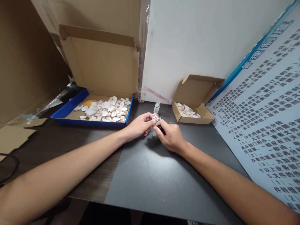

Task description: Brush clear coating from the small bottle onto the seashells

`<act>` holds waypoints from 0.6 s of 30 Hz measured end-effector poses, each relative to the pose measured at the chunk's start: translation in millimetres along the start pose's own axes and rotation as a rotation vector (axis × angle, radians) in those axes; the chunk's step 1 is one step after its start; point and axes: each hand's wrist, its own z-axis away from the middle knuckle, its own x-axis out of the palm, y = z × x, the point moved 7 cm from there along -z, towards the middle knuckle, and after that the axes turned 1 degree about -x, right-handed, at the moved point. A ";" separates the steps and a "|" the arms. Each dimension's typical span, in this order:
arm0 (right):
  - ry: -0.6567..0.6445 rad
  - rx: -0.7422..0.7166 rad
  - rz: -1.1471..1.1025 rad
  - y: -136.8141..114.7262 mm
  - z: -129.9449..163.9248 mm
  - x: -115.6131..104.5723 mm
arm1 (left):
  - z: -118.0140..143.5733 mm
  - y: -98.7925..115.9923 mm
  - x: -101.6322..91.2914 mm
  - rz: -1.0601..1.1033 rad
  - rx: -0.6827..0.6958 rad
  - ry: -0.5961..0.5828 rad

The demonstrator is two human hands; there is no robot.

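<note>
Over the grey mat, my left hand (140, 125) is closed, pinching a reddish-white seashell (155, 117) between thumb and fingers. My right hand (170, 134) is closed around a small black tool (161, 128), mostly hidden in the fingers. Its tip meets or comes very near the shell; contact cannot be made out. Just behind the shell is a small clear bottle (157, 108) with a printed label.
At the left, an open blue-sided cardboard box (93, 123) holds many pale shells and something orange. A smaller open brown box (195, 120) with shells stands at the right. A white panel (187, 40) rises behind; a printed poster (262, 93) leans along the right.
</note>
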 end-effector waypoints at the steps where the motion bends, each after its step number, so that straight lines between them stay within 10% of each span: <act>1: 0.024 0.015 0.002 1.1 0.0 -2.2 | 0.2 0.4 0.2 -0.004 0.003 0.000; 18: -0.017 -0.104 -0.054 -10.8 -1.5 -1.7 | 1.2 -2.1 -3.2 0.123 -0.032 0.000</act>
